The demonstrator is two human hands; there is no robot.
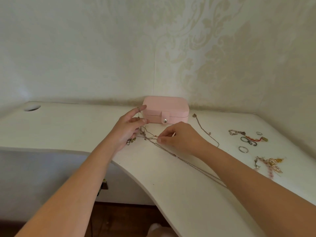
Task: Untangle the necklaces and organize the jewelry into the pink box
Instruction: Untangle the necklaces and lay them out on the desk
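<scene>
Head view: our left hand (128,130) holds the tangled necklaces (147,134) in curled fingers at frame ctr; right hand (179,139) pinches a strand of them. Closed pink box (166,108) just behind, on worktop (68,127).

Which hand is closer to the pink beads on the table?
Right. The right hand pinches the tangled chains left of the pink beads; the left hand holds those chains farther left, beside the pink box.
</scene>
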